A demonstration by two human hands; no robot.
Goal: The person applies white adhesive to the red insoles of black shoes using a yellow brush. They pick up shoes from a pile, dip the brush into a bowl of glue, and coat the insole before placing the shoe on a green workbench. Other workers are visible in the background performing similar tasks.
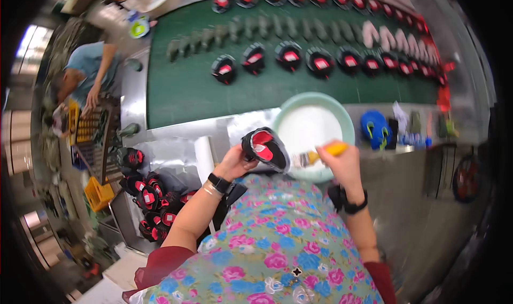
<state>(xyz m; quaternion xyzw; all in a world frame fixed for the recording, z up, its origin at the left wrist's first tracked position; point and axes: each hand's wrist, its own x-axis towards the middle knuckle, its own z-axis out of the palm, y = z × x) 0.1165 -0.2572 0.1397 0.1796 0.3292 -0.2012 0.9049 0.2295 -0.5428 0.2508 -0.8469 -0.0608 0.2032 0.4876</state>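
Observation:
In my left hand (235,164) is a black shoe upper (278,160) with a red lining, held at the near-left rim of a pale green basin (348,123). White liquid (310,123) fills the bottom of that basin. My right hand (343,166) grips a paintbrush (332,148) by its yellow handle. The bristles are pale and point left, toward the upper, over the near side of the basin. A small gap seems to lie between bristles and upper.
Beyond the basin a green conveyor belt (187,98) carries rows of black-and-red uppers, dark pieces and pink pieces. More uppers (149,197) are heaped at my left. Blue shoe pieces (375,127) lie right of the basin. A co-worker in a blue shirt (88,63) leans over a rack at far left.

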